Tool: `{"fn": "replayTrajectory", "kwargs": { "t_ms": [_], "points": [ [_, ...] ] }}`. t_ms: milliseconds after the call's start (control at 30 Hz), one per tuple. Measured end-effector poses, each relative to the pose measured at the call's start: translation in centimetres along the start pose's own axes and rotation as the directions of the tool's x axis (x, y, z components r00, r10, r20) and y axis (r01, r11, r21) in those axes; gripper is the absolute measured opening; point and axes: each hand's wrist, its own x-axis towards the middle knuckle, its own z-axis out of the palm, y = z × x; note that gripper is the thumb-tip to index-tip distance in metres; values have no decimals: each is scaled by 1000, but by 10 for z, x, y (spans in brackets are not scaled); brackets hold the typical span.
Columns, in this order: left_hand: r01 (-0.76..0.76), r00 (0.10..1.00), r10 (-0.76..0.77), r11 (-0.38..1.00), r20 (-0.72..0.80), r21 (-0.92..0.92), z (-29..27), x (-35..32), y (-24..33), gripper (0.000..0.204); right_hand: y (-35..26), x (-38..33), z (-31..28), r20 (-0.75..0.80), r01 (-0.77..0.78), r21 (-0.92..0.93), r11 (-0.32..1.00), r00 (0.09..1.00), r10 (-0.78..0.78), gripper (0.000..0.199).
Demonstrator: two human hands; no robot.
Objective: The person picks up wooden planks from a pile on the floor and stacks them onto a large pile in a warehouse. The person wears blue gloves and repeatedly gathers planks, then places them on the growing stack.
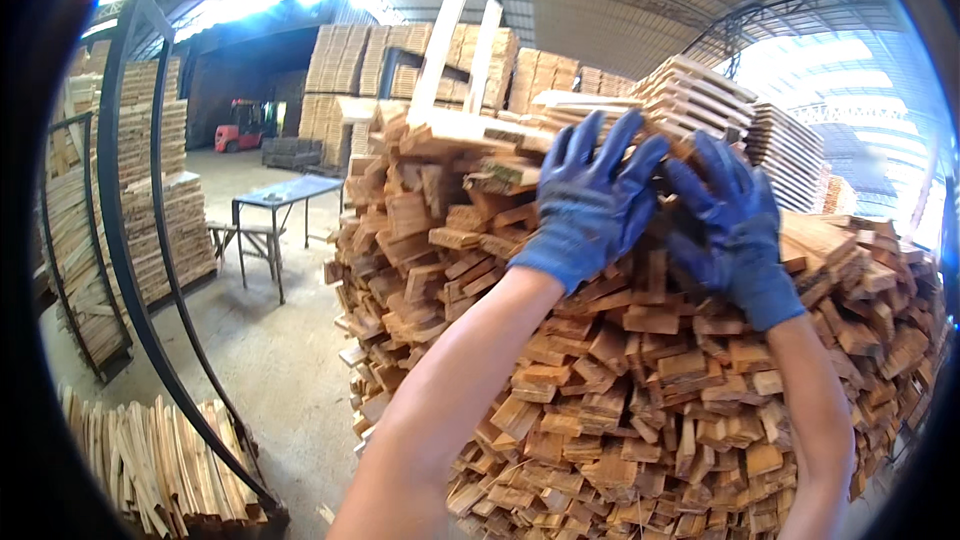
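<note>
In front of me rises a tall pile of rough wooden boards [600, 380], their sawn ends turned toward me. Both hands wear blue work gloves. My left hand [592, 195] rests against the top of the pile, palm away from me, fingers stretched and spread. Beside it on the right, my right hand [735, 225] is at the upper board ends, fingers spread and slightly bent, thumb apart. No board shows clearly gripped in either hand. The gloves hide the wood under the palms. Two pale boards [440, 50] stand up behind the pile, left of my hands.
Black metal frame bars [125, 170] curve up at the left, with thin wood strips [150, 460] below. A blue-topped table [290, 190] stands on the concrete floor. Farther back are a red forklift [243, 127] and stacked lumber [340, 65]. Slatted stacks [695, 100] rise behind my hands.
</note>
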Motion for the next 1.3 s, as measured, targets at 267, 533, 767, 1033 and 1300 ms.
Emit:
{"fn": "replayTrajectory", "kwargs": {
  "t_ms": [267,533,767,1033,1300],
  "points": [
    [13,991,-8,999,130,-32,9,-11,-7,57,1,0,20,274,-92,26,995,958,81,62],
    [-155,946,82,964,312,217,-120,-50,-126,53,4,0,10,-19,-31,67,997,999,32,56],
    [-81,969,26,972,244,219,-101,-67,-225,44,-130,86,16,-58,27,93,995,998,-22,52],
    [-96,993,99,994,58,-46,-37,-77,-253,38,-166,129,85,144,-98,-88,991,983,110,63],
    [-202,975,217,958,54,-204,-67,-71,-267,45,-161,125,67,371,-214,6,977,908,196,69]
  ]
}}
